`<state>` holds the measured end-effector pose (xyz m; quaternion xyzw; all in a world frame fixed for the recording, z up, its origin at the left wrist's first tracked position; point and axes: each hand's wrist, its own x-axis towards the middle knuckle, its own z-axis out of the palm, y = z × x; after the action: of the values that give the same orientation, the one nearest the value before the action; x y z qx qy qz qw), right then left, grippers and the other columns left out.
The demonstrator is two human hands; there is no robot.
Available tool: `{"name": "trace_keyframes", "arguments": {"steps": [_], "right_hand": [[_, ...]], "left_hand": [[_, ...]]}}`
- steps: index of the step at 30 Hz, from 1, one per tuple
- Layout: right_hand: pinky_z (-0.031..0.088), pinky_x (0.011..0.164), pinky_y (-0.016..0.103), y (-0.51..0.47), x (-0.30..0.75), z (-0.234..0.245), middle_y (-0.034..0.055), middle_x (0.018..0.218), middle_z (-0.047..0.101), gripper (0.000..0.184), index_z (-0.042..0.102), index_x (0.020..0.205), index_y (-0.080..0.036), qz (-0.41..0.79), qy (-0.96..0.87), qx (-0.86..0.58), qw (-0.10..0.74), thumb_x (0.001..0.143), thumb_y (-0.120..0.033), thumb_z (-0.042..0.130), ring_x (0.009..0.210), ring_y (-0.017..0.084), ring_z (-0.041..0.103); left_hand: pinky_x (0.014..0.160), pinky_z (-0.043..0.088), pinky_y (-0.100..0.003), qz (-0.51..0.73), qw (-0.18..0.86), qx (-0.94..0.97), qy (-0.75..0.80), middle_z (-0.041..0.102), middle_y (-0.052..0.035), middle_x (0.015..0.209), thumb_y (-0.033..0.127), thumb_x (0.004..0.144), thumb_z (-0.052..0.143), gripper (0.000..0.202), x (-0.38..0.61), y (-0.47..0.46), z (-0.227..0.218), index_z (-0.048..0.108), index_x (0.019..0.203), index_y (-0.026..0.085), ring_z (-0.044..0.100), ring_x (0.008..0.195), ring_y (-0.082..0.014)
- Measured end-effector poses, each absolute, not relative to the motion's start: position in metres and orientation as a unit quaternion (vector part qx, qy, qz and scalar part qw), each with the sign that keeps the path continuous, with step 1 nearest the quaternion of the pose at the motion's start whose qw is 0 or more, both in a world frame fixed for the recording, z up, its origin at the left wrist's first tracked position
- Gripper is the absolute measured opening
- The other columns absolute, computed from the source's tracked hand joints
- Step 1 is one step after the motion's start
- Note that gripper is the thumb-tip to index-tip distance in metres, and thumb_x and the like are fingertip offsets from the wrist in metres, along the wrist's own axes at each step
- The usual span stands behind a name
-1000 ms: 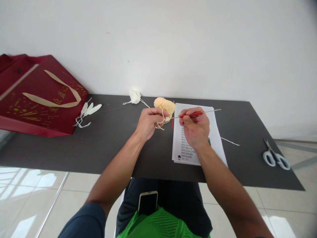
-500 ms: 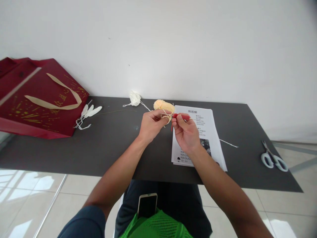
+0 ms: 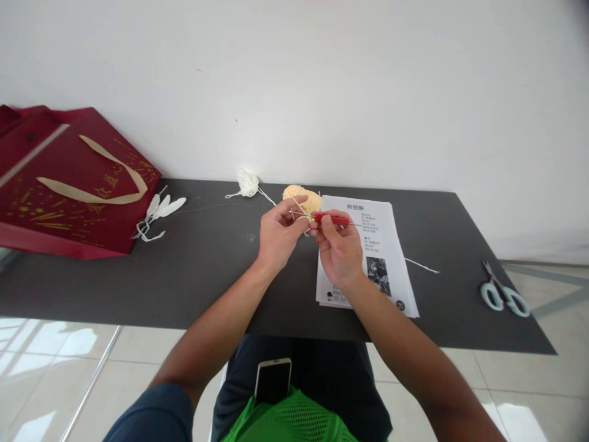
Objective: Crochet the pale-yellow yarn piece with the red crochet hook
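My right hand (image 3: 339,248) is closed on the red handle of a crochet hook (image 3: 335,219), whose thin metal end points left toward my other hand. My left hand (image 3: 280,233) pinches a small piece of cream yarn work (image 3: 309,222), and a strand of the yarn runs up over its raised index finger. The hook's tip lies at the yarn between the two hands; whether it is through a loop is too small to tell. Just behind the fingers rests a pale-yellow ball of yarn (image 3: 304,194), partly hidden by my left hand.
Printed sheets (image 3: 391,239) lie under my right hand on the dark table (image 3: 207,276). Scissors (image 3: 504,291) are at the right end. A white yarn ball (image 3: 248,183), white crocheted pieces (image 3: 163,207) and a red gift bag (image 3: 87,184) are leftward. A phone (image 3: 273,382) rests on my lap.
The hook in my right hand has shifted slightly left and down, nearer to my left hand. My left index finger is raised more, with the yarn strand stretched over it. The view has moved slightly.
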<state>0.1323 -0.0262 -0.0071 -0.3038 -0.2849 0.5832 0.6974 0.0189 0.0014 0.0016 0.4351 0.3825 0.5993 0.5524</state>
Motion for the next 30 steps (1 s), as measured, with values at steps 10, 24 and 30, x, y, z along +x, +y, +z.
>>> {"name": "trace_keyframes", "arguments": {"steps": [10, 24, 30], "right_hand": [[0.063, 0.068, 0.024, -0.026, 0.134, -0.007, -0.0044, 0.091, 0.077, 0.017, 0.065, 0.092, -0.025, 0.56, -0.308, -0.308, 0.704, 0.084, -0.03, 0.079, 0.071, 0.009, 0.071], [0.053, 0.06, 0.024, -0.028, 0.142, -0.005, -0.0022, 0.09, 0.075, 0.016, 0.063, 0.089, -0.025, 0.449, -0.37, -0.306, 0.753, 0.083, -0.021, 0.078, 0.066, 0.009, 0.065], [0.054, 0.06, 0.025, -0.027, 0.143, -0.007, -0.0017, 0.09, 0.075, 0.016, 0.064, 0.09, -0.025, 0.428, -0.383, -0.3, 0.762, 0.084, -0.018, 0.077, 0.067, 0.009, 0.067]], "left_hand": [[0.065, 0.053, -0.024, 0.612, 0.549, 0.428, 0.375, 0.072, 0.0, 0.08, 0.014, 0.068, 0.077, 0.041, 0.02, -0.002, 0.001, 0.075, 0.108, 0.02, 0.066, 0.069, -0.0111], [0.055, 0.042, -0.021, 0.647, 0.488, 0.431, 0.397, 0.062, 0.004, 0.073, 0.011, 0.067, 0.073, 0.036, 0.018, -0.001, 0.005, 0.075, 0.102, 0.021, 0.05, 0.058, -0.0067], [0.055, 0.042, -0.02, 0.652, 0.489, 0.433, 0.384, 0.062, 0.0037, 0.075, 0.011, 0.07, 0.074, 0.034, 0.017, -0.002, 0.004, 0.075, 0.102, 0.021, 0.05, 0.058, -0.0064]]}}
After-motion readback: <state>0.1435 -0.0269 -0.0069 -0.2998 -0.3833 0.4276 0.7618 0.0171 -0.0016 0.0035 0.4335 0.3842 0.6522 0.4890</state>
